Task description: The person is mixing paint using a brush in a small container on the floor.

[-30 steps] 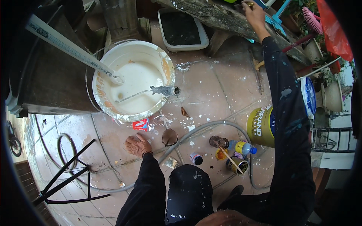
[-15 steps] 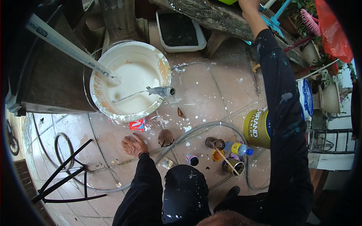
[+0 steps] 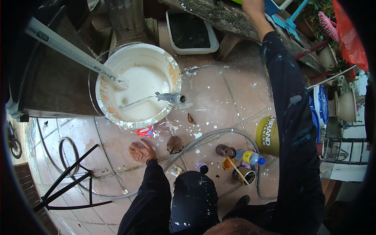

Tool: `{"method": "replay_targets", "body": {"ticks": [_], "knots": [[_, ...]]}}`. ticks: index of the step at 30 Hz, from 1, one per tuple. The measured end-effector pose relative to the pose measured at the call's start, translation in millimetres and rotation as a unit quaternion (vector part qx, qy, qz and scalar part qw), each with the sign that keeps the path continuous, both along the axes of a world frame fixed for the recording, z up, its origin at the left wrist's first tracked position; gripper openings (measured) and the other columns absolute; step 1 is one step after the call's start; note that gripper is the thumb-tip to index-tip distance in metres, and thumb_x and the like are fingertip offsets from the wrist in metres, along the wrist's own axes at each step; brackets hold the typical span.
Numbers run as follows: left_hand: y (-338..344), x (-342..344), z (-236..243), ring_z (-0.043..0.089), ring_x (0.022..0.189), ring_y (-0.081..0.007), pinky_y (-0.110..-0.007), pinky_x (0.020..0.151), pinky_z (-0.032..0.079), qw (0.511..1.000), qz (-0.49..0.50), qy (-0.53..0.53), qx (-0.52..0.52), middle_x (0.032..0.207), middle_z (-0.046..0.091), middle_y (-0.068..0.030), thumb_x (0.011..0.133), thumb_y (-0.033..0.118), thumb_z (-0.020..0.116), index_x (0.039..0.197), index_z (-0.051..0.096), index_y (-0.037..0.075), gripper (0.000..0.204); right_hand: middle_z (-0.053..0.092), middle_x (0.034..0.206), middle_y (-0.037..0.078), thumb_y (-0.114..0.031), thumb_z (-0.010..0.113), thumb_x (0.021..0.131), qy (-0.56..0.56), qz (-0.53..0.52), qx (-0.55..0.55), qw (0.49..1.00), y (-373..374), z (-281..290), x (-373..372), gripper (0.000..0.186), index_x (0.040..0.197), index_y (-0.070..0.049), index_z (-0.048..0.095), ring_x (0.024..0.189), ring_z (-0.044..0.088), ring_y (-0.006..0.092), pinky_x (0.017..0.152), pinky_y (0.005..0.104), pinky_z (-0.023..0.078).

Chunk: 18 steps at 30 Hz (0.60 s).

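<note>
My left hand (image 3: 142,151) is open just above or on the tiled floor, fingers stretched out and thumb apart. It holds nothing. Beside it stands a small brown cup (image 3: 175,144) with a thin stick in it, and above it is a piece of clear plastic packaging with a red label (image 3: 145,131). My right hand (image 3: 253,8) reaches far out over a weathered wooden beam (image 3: 219,15), at the top edge of the picture. Its fingers are cut off from view. A green thing (image 3: 237,1) and a blue dustpan (image 3: 288,24) are nearest to it.
A large bucket of white paint (image 3: 177,74) holds a pole and a roller handle (image 3: 172,98). A grey hose (image 3: 211,133) curls over the floor past a bottle (image 3: 250,157) and small pots. At right is a gold paint pail (image 3: 265,135); at left, a black metal frame (image 3: 70,180).
The whole view has shifted slightly. My right hand has moved a little to the left along the beam. My left hand's thumb stands further apart from its fingers.
</note>
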State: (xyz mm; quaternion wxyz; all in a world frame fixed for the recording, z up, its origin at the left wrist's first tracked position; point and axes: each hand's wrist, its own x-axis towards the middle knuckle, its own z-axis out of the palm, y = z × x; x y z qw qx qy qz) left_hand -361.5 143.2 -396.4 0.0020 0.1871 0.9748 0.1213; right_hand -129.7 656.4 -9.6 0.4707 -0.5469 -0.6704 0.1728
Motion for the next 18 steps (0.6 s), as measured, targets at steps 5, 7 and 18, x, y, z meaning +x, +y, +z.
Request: {"method": "replay_targets", "body": {"ticks": [5, 7, 18], "knots": [[30.0, 20.3, -2.6, 0.05, 0.12, -0.0319, -0.048, 0.1, 0.038, 0.999, -0.022, -0.016, 0.02, 0.119, 0.054, -0.0089, 0.095, 0.05, 0.062, 0.115, 0.058, 0.012, 0.043, 0.076, 0.102, 0.021, -0.026, 0.071, 0.095, -0.256, -0.038, 0.195, 0.946, 42.8, -37.0, 55.3, 0.027, 0.11, -0.003, 0.075, 0.095, 0.073, 0.0387, 0.082, 0.0456, 0.056], [16.6, 9.6, 7.0, 0.05, 0.121, -0.032, -0.048, 0.101, 0.038, 1.0, -0.006, -0.017, 0.002, 0.119, 0.054, -0.0095, 0.096, 0.05, 0.062, 0.114, 0.057, 0.012, 0.043, 0.075, 0.106, 0.022, -0.029, 0.072, 0.094, -0.089, -0.008, 0.077, 0.993, 3.6, -14.0, 13.3, 0.03, 0.111, -0.003, 0.074, 0.1, 0.07, 0.0413, 0.087, 0.047, 0.054], [32.8, 25.8, -1.1, 0.05, 0.119, -0.0317, -0.048, 0.099, 0.038, 0.999, -0.031, -0.005, 0.036, 0.118, 0.054, -0.0091, 0.095, 0.05, 0.062, 0.115, 0.058, 0.013, 0.042, 0.069, 0.078, 0.009, -0.026, 0.069, 0.1, 0.077, -0.054, 0.106, 0.99, 58.6, 10.9, 70.4, 0.024, 0.097, -0.003, 0.069, 0.076, 0.067, 0.0241, 0.061, 0.0457, 0.05]]}}
